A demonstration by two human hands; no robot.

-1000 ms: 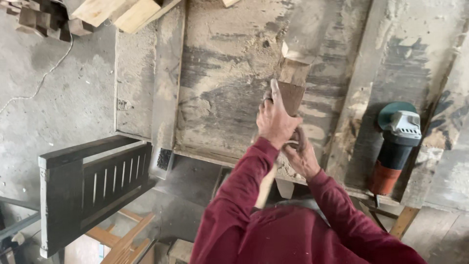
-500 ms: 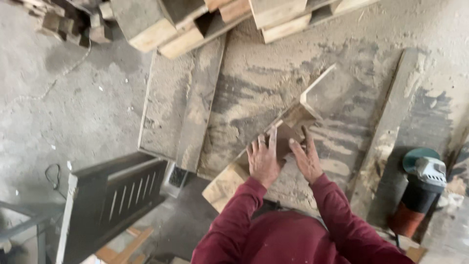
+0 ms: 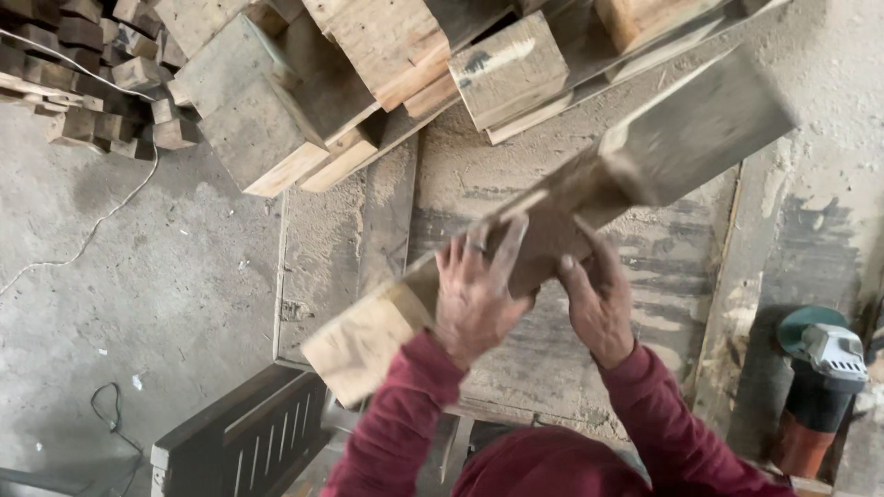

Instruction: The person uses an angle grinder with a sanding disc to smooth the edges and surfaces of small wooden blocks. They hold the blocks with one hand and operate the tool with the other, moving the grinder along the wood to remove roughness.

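I hold a long, thick wooden beam [image 3: 681, 138] raised above a dusty workbench [image 3: 516, 184]. It runs diagonally from its pale cut end at lower left [image 3: 354, 345] to upper right. My left hand [image 3: 474, 290] grips its near side, fingers spread over the top. My right hand [image 3: 599, 299] clasps it just to the right. Both sleeves are dark red.
A stack of wooden beams and blocks [image 3: 368, 64] lies at the bench's far edge, with small offcuts [image 3: 92, 83] piled at upper left. An angle grinder [image 3: 820, 387] rests at the right. A dark slatted frame [image 3: 244, 437] stands at lower left, and a white cable [image 3: 101, 216] crosses the concrete floor.
The beam has risen off the bench and swung towards me, now filling more of the view. Both hands went from lying flat on it to gripping it. The view shifted up towards the stack.
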